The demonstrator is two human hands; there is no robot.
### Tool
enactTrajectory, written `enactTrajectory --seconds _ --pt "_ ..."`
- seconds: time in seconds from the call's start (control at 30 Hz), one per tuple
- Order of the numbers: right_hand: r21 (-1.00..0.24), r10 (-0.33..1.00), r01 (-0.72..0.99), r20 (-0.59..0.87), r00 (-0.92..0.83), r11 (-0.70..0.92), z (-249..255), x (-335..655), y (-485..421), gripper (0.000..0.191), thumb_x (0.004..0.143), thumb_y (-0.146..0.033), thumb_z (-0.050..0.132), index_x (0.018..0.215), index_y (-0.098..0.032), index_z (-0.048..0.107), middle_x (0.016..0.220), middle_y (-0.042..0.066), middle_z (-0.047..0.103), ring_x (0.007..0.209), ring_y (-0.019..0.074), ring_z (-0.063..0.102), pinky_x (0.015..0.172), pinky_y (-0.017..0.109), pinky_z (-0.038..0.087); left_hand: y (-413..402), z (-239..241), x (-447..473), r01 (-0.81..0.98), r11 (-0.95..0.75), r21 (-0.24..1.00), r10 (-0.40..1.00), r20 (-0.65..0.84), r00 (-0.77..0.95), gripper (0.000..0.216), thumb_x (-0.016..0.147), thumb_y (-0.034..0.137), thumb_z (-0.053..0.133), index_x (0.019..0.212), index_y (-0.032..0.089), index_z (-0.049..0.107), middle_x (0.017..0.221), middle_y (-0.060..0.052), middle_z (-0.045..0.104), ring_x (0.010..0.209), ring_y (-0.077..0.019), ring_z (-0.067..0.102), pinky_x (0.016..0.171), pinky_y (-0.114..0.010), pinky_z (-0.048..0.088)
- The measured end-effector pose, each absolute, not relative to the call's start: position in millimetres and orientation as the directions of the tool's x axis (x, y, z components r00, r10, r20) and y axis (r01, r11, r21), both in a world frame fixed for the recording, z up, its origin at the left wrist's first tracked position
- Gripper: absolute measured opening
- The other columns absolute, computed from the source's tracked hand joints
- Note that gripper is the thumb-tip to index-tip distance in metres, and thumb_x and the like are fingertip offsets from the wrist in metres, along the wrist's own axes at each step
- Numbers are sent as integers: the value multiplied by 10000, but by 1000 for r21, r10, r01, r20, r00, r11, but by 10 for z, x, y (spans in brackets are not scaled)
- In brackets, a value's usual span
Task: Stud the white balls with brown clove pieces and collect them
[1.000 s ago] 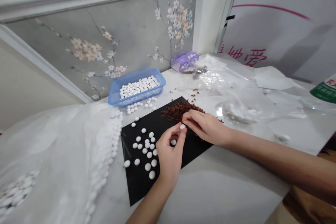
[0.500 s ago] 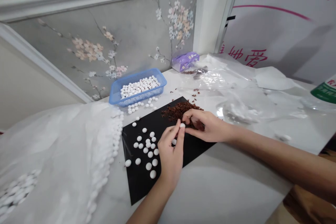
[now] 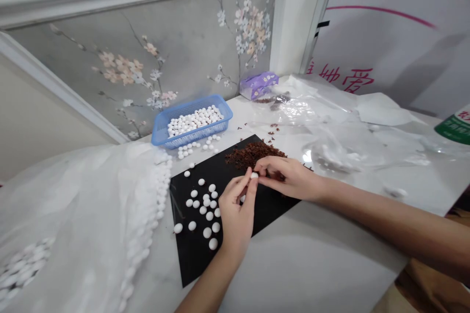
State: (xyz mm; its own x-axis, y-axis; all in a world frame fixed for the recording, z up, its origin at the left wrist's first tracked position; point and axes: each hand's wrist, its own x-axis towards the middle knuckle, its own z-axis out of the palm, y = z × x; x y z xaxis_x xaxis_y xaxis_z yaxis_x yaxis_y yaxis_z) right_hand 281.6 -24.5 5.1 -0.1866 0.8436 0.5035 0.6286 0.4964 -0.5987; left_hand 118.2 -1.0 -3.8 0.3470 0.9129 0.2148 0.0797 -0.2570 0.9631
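Between the thumb and fingers of my left hand is a small white ball. My right hand meets it from the other side, fingertips pinched against the ball; whatever they grip there is too small to make out. Behind my right hand lies a heap of reddish-brown dried bits. Both hands are over a black mat. Several more white balls lie loose on the mat left of my left hand, some with a dark speck at the side.
A blue plastic basket full of white balls stands at the back, with more balls in front of it. A white plastic bag of balls fills the left. Clear plastic bags, a purple packet and a green-labelled container are behind and right.
My right fingertips have closed in on the ball, pressing nearer to it. My left hand keeps its pinch almost in place; the whole view has shifted very slightly.
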Motion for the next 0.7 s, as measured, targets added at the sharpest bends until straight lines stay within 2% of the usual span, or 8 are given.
enactTrajectory --seconds 0.23,0.43,0.6,0.7 --pt "-533 794 646 577 -194 546 48 2780 -263 77 889 -209 481 951 -178 515 709 -9 562 525 59 468 494 165 401 -5 -31 1177 91 -241 966 918 197 346 296 822 315 586 1103 258 658 849 -7 634 722 -100 565 626 -192 455" --pt "-543 802 652 571 -176 529 24 2763 -274 59 892 -211 481 936 -186 512 725 -9 568 522 56 456 495 163 402 -14 -28 1169 81 -239 968 920 199 339 264 818 313 590 1056 243 682 859 -13 646 731 -105 578 631 -193 466" --pt "-559 822 658 545 -169 505 7 2782 -265 80 884 -223 486 955 -190 500 760 -3 551 528 54 467 488 165 404 0 -35 1198 63 -230 971 924 197 328 227 820 311 584 1006 226 684 953 -28 669 857 -134 606 743 -225 487" --pt "-573 862 688 483 -156 445 25 2810 -256 184 863 -249 510 1033 -191 467 791 -7 531 499 48 461 461 173 390 48 45 1194 184 -317 930 907 241 344 213 824 320 571 978 214 672 953 -32 672 876 -155 603 785 -273 484"
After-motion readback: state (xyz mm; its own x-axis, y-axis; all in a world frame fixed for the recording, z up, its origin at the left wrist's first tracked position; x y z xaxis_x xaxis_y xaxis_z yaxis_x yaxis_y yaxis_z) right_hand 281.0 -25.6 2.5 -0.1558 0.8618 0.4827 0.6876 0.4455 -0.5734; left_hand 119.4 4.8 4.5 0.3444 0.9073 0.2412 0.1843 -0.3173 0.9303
